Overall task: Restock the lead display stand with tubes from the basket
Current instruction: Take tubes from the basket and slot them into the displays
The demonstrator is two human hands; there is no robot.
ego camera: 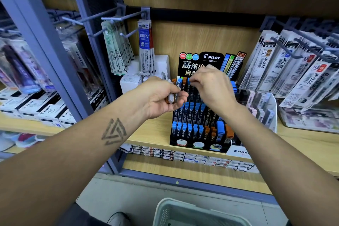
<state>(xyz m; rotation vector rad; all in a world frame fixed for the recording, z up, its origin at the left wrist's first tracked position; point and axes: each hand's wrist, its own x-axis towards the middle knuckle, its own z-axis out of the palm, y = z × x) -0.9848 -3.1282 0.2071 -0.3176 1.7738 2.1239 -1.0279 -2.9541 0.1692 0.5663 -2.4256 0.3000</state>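
The person is standing before a wooden shelf on which the black lead display stand is sitting, its stepped rows holding blue-capped and orange-capped tubes. The left hand is hovering at about nine o'clock of the stand's upper rows, its fingers curling round a small bunch of tubes with white and orange ends showing. The right hand is reaching in at the stand's twelve o'clock row, fingertips pinching a blue-capped tube that is standing in the top tier. The pale basket is sitting on the floor at six o'clock, only its rim and slotted wall showing. Packaged refills are hanging at three o'clock.
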